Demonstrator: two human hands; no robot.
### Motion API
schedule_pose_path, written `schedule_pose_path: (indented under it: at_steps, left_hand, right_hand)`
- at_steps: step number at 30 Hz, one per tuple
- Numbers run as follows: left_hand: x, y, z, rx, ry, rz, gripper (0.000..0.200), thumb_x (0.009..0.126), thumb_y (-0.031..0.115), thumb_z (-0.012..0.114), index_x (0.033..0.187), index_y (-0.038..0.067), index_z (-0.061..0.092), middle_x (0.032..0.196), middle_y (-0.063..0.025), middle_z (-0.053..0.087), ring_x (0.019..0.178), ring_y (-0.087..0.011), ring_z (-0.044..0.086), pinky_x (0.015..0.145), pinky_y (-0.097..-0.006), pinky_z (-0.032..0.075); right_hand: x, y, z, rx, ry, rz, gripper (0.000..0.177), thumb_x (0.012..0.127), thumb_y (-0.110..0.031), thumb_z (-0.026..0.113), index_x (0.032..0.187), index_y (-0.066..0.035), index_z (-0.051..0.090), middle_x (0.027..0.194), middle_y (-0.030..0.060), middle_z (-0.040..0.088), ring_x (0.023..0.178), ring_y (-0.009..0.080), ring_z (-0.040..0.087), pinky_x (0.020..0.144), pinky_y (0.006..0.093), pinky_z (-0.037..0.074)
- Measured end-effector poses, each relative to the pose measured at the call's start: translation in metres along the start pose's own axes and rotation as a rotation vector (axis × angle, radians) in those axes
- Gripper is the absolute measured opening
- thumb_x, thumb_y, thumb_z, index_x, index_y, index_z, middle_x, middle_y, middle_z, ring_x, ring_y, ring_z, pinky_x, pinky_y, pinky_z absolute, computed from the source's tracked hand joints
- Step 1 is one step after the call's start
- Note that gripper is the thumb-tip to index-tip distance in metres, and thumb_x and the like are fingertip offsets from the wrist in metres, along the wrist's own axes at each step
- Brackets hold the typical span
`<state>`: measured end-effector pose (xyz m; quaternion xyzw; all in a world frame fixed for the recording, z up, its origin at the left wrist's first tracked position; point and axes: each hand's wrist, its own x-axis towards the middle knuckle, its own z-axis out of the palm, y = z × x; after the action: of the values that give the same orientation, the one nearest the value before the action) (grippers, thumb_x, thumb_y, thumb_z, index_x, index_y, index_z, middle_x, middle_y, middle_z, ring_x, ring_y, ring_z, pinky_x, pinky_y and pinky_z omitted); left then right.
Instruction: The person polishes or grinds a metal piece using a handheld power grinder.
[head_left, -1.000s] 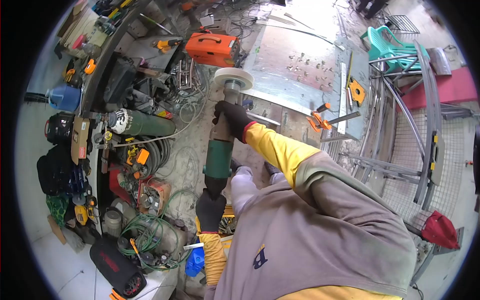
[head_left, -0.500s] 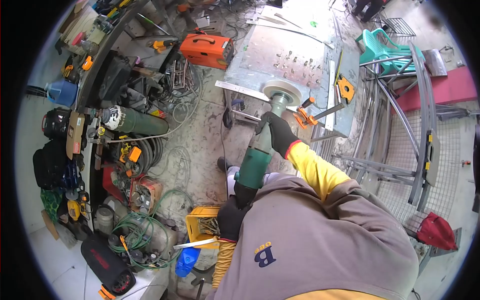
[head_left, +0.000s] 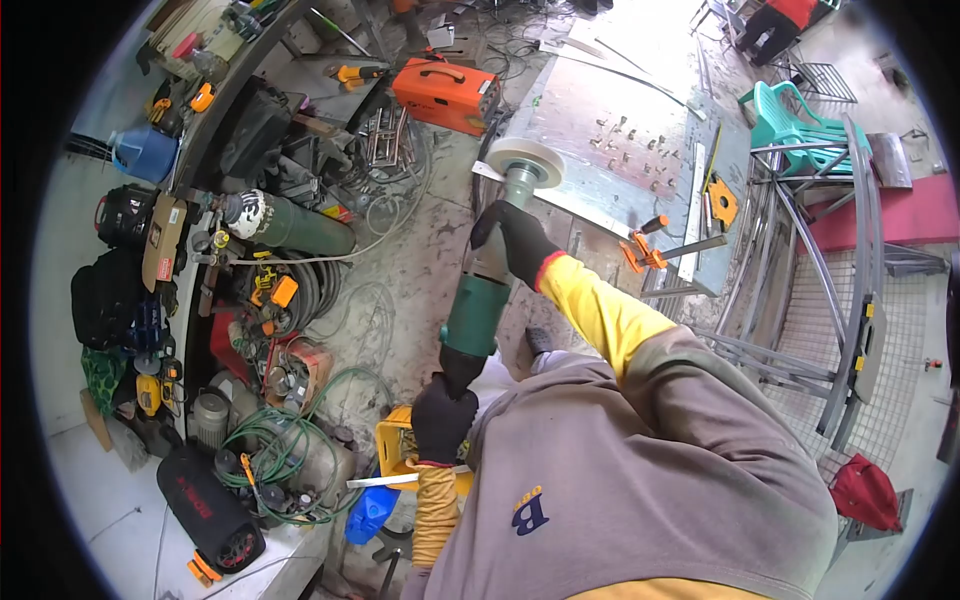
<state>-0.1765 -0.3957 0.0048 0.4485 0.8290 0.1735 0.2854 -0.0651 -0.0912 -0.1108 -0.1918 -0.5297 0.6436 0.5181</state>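
Note:
A green power polisher [head_left: 475, 312] with a pale round buffing wheel [head_left: 526, 163] is held in both my gloved hands. My right hand [head_left: 515, 240], in a black glove, wraps round its grey neck just behind the wheel. At its rear end, my left hand [head_left: 443, 420] grips the black handle, close to my body. The wheel overlaps a flat metal strip [head_left: 592, 213] near that strip's left end, along the near edge of the metal-topped table [head_left: 640, 90]. An orange clamp [head_left: 645, 248] sits at the table's near right corner.
Small metal pieces [head_left: 632, 150] lie on the tabletop. An orange welding machine [head_left: 445, 95] stands left of the table, a gas cylinder [head_left: 300, 225] farther left. Beside my left hand is a yellow crate [head_left: 392, 445]. Metal frames [head_left: 850, 270] stand right; another person [head_left: 765, 30] is behind.
The polisher has moved left along the metal strip, its wheel now near the strip's left end. Both hands keep their grip, and the view has shifted slightly.

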Motion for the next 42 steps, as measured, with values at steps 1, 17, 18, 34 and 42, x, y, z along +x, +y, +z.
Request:
schedule_pose_path:
  at_steps: [1,17,18,34,42]
  left_hand:
    - [0.006,-0.006,-0.005,0.002,-0.002,-0.004,0.030,0.078,0.029,0.071,0.093,0.004,0.065,0.080,-0.0234,0.069,0.080,-0.0461,0.070,0.069,-0.0547,0.054]
    - [-0.009,0.007,-0.009,-0.019,-0.053,-0.032,0.029,0.078,0.027,0.070,0.094,0.003,0.066,0.083,-0.0264,0.070,0.081,-0.0479,0.069,0.069,-0.0551,0.054]
    - [-0.016,0.006,0.001,0.006,-0.067,-0.031,0.030,0.078,0.027,0.071,0.096,0.004,0.067,0.082,-0.0254,0.069,0.080,-0.0470,0.070,0.068,-0.0548,0.053]
    - [-0.051,0.006,0.043,-0.008,-0.107,0.117,0.044,0.083,0.045,0.081,0.099,0.006,0.068,0.085,-0.0205,0.071,0.081,-0.0444,0.071,0.068,-0.0526,0.055]
    - [-0.005,-0.010,-0.005,-0.004,-0.032,0.027,0.029,0.078,0.028,0.071,0.093,0.003,0.066,0.081,-0.0232,0.070,0.080,-0.0449,0.071,0.068,-0.0537,0.055]
  right_hand:
    - [0.006,-0.006,0.016,-0.064,0.069,0.088,0.016,0.091,-0.015,0.071,0.098,-0.004,0.063,0.083,0.0090,0.063,0.071,0.0258,0.066,0.066,0.0407,0.059]
    - [0.008,-0.071,0.038,0.390,0.576,0.861,0.019,0.087,-0.016,0.072,0.096,-0.002,0.064,0.080,0.0105,0.065,0.068,0.0257,0.066,0.064,0.0395,0.056]
    - [-0.003,-0.085,0.030,0.327,0.586,0.869,0.020,0.087,-0.017,0.073,0.097,-0.002,0.064,0.080,0.0106,0.065,0.069,0.0256,0.067,0.064,0.0397,0.056]
    - [-0.064,-0.097,-0.035,0.370,0.599,0.830,0.023,0.095,-0.022,0.068,0.108,-0.003,0.066,0.090,0.0101,0.066,0.073,0.0277,0.069,0.063,0.0434,0.059]
    - [-0.003,-0.047,0.033,0.253,0.434,0.687,0.018,0.090,-0.017,0.072,0.099,-0.002,0.064,0.082,0.0101,0.065,0.071,0.0257,0.067,0.066,0.0415,0.058]
